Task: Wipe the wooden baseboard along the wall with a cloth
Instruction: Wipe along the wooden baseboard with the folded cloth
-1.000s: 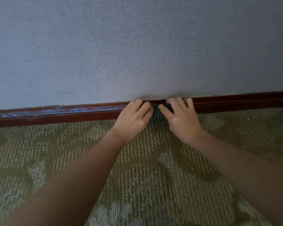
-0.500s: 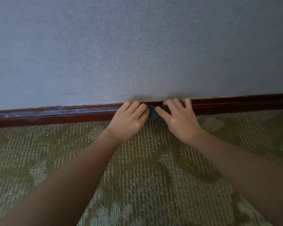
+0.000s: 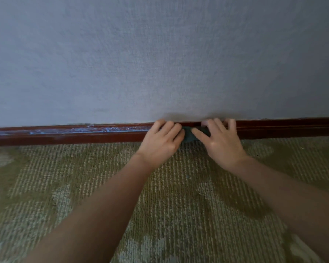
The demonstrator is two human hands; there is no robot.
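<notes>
A dark red wooden baseboard (image 3: 84, 136) runs along the foot of a grey wall, with pale dusty streaks on its left stretch. A small dark teal cloth (image 3: 188, 135) lies bunched against the baseboard; only a patch of it shows between my two hands. My left hand (image 3: 160, 141) grips the cloth's left end, fingers curled over the top edge of the board. My right hand (image 3: 221, 142) holds the right end, thumb on the cloth and fingers hooked over the board's top. The rest of the cloth is hidden under my fingers.
The grey textured wall (image 3: 160, 63) fills the upper half of the view. Green patterned carpet (image 3: 179, 205) covers the floor up to the baseboard. The right stretch of baseboard (image 3: 292, 128) looks darker and free of streaks.
Both hands have slid the cloth a little to the left along the baseboard, and my view has shifted so the scene sits further right.
</notes>
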